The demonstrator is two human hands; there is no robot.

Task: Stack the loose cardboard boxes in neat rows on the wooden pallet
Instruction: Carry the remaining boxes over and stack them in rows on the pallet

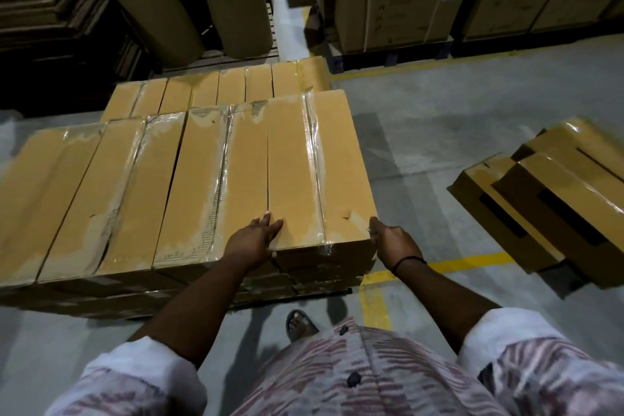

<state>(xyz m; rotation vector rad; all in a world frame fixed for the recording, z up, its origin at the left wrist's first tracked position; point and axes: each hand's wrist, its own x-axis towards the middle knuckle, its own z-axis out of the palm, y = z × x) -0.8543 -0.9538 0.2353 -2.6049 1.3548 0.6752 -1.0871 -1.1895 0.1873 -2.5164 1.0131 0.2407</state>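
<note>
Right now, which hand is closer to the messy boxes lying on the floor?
Right. The right hand touches the near right corner of the end box, on the side facing the loose boxes. The left hand rests on that box's top, farther from them.

Dim, warm-toned indoor light through a strongly bowed wide-angle lens.
Glare streaks the clear tape (312, 152) on the stacked boxes (189, 179). Soft shadows lie on the concrete floor (422, 132) right of the stack and beneath the person. The goods at upper left (50, 20) sink into near black. Straight lines curve toward the edges, and the shirt (337, 382) at the bottom looks smeared.
</note>
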